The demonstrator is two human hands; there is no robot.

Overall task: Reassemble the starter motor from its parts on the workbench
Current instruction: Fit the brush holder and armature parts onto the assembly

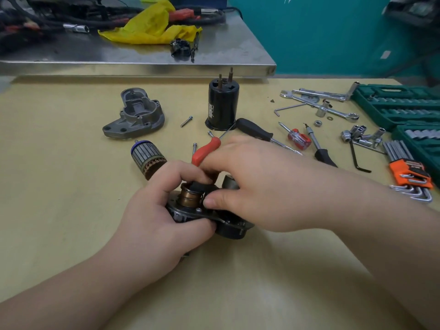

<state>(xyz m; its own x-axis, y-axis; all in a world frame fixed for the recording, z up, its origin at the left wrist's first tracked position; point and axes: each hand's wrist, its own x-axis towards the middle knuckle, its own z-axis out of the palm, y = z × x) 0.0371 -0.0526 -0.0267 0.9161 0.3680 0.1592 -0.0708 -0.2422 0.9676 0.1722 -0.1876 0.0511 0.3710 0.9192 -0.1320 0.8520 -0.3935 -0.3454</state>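
A grey end housing (133, 115) lies at ten o'clock on the bench (71, 210), the armature (147, 159) beside it. At centre, the left hand (157, 220) grips the motor subassembly (204, 210); the right hand (247, 184) pinches it while holding a red-handled screwdriver (206, 150). The black casing (222, 104) stands at twelve.

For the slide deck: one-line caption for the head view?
Both hands, left and right, grip the starter sub-assembly; armature, end housing and black casing wait behind.
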